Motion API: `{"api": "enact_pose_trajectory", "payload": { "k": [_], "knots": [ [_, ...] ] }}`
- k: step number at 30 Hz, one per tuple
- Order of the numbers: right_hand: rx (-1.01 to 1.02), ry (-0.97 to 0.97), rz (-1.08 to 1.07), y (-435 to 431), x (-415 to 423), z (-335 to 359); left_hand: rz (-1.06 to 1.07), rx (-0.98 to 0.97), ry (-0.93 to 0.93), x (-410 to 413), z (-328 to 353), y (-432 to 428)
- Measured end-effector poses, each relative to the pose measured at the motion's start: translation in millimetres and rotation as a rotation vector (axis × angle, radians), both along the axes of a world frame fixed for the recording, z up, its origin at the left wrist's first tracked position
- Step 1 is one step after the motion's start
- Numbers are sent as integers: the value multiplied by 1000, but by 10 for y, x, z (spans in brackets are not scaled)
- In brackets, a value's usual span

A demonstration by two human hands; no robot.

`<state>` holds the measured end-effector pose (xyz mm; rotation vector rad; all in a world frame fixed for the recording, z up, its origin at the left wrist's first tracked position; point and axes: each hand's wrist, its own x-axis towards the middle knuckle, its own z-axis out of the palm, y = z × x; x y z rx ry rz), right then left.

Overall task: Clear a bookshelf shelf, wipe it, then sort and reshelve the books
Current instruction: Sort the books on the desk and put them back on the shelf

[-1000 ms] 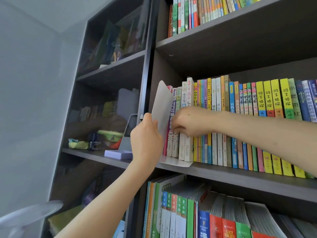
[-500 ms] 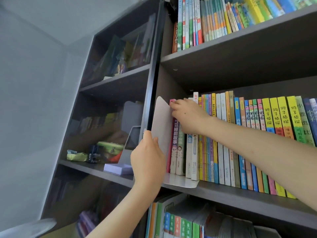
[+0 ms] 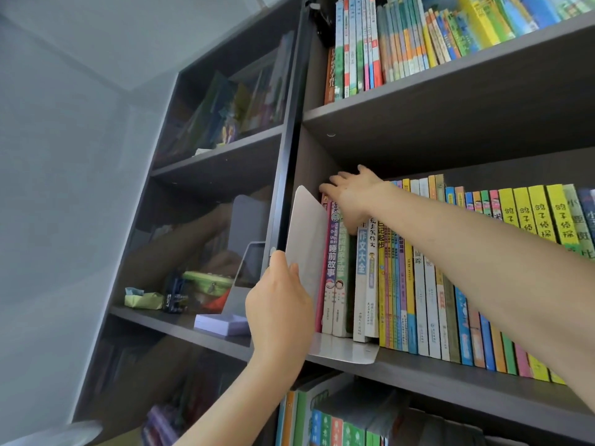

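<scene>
- Left hand (image 3: 280,304) grips the bookend (image 3: 306,233) just beside it; hold that upright.
- Right hand (image 3: 354,196), fingers spread over the books (image 3: 335,278) beneath, should tip out few at once.

A pale spine (image 3: 330,278) reads 睡前故事, a blue-banded spine (image 3: 361,259) 作文大全, and four yellow spines (image 3: 541,217) 鸽子侦探 (each alike).
</scene>
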<state>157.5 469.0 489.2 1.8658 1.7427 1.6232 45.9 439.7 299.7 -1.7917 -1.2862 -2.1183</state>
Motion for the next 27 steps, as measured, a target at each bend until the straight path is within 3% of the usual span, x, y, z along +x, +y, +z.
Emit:
{"api": "enact_pose_trajectory", "payload": {
  "k": [11, 15, 19, 22, 27],
  "knots": [
    [-103, 36, 69, -183, 226, 146, 21, -21, -2, 29, 5, -21],
    [-160, -125, 131, -113, 161, -14, 33, 20, 12, 96, -1, -33],
    [-73, -414, -59, -94, 16, -279, 56, 20, 12, 103, -2, -33],
    [-92, -528, -155, 39, -59, -543, 70, 28, 13, 102, -1, -41],
    [-224, -397, 56, 59, 69, -479, 74, 37, 11, 113, 5, -40]
  ]
}}
